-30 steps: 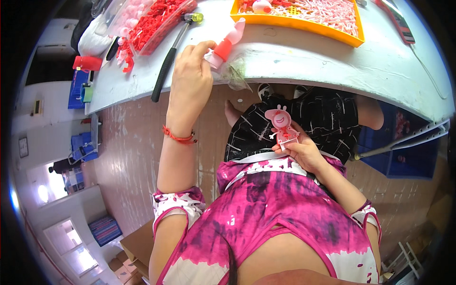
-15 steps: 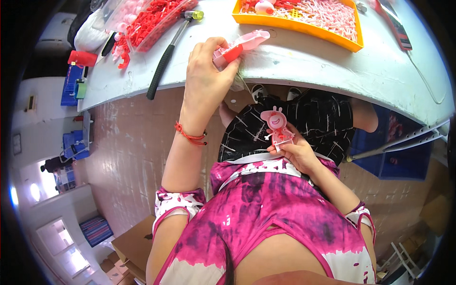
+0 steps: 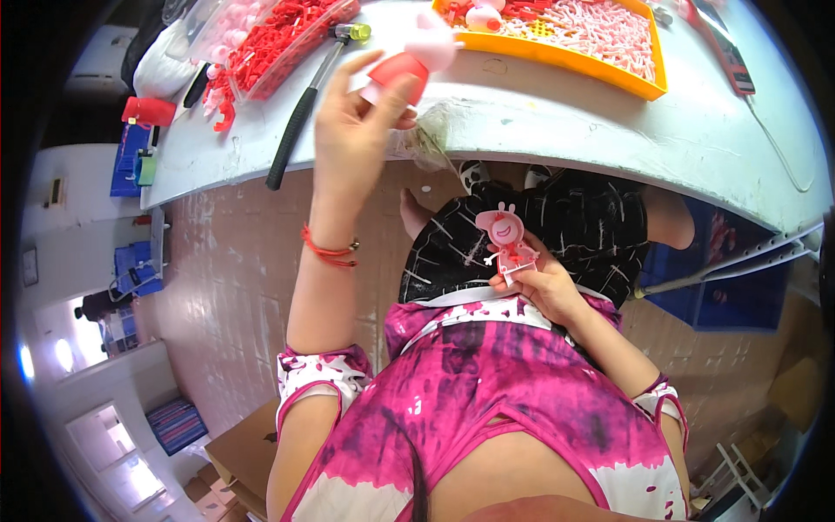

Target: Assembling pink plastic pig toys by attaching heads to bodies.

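Note:
Above the white table (image 3: 539, 113), my left hand (image 3: 352, 135) grips a pink and red plastic pig-figure half (image 3: 402, 78) between thumb and fingers, its rounded outer side in view and slightly smeared by motion. Over my lap, my right hand (image 3: 551, 289) is closed on another pink pig-figure half (image 3: 506, 237). This one has its hollow inner side up, with small red and white parts showing in it. My right fingertips are partly hidden beneath the piece.
A hammer (image 3: 296, 130) with a black handle lies left of my left hand. Behind it stands a clear tub (image 3: 306, 54) of red parts. The yellow tray (image 3: 574, 68) holds pink and red pieces. A corded handheld tool (image 3: 724, 52) lies at far right; a blue bin (image 3: 739, 300) is below.
My left hand has moved up and left and turned its figure half, so the rounded outer side now shows. My right hand and its piece have shifted slightly down.

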Demonstrator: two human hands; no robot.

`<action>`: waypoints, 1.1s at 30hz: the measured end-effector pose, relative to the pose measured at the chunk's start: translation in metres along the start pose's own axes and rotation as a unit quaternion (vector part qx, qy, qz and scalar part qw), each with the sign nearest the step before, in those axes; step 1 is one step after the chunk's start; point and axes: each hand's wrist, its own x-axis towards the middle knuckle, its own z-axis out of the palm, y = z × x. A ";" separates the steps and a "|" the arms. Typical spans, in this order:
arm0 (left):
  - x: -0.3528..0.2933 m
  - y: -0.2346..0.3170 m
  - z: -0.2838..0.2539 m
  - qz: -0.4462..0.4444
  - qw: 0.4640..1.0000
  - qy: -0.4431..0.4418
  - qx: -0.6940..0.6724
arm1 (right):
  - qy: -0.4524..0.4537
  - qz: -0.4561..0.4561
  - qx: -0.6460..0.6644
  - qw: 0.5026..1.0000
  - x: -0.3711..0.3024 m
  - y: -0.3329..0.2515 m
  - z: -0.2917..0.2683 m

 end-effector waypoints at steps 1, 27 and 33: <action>0.004 -0.001 -0.010 -0.001 1.000 -0.001 0.002 | -0.001 0.001 0.002 1.000 0.000 -0.001 0.001; 0.022 -0.026 -0.061 0.201 0.913 0.054 0.351 | 0.016 0.002 -0.002 1.000 0.001 -0.004 0.000; 0.015 -0.024 -0.047 0.244 0.860 -0.002 0.448 | 0.012 0.002 0.005 1.000 -0.001 -0.001 -0.002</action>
